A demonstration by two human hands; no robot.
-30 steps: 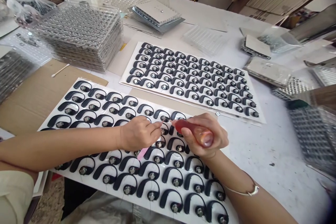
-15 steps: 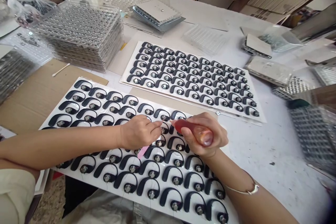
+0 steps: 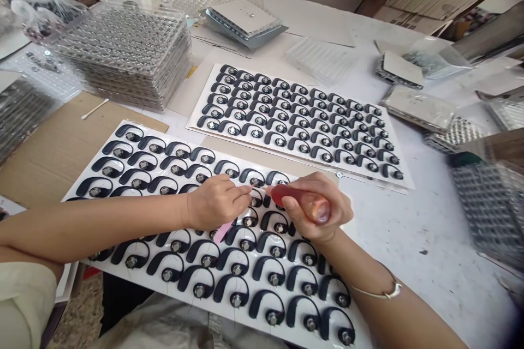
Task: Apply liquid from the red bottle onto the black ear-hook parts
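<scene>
My right hand [image 3: 323, 204] is wrapped around a small red squeeze bottle [image 3: 301, 202], its clear amber end toward me. The narrow tip points left, at a black hook-shaped piece [image 3: 254, 177] with a round metallic part. My left hand [image 3: 216, 202] is closed, thumb and index finger meeting close to that tip. A pink strip [image 3: 222, 232] sticks out below the left palm and seems held in it. Whatever is between the left fingertips is too small to make out. Rows of similar black hooks cover the white sheet [image 3: 229, 316] under both hands, partly hidden by them.
Beyond lies a second white sheet [image 3: 405, 177] filled with black hooks. Stacked clear trays [image 3: 123, 54] stand at back left, beside brown cardboard [image 3: 53, 125] with a cotton swab [image 3: 95, 109]. More packed trays [image 3: 487, 212] lie along the right side.
Both hands have shifted very slightly upward in view, with the bottle still held. Otherwise things look the same.
</scene>
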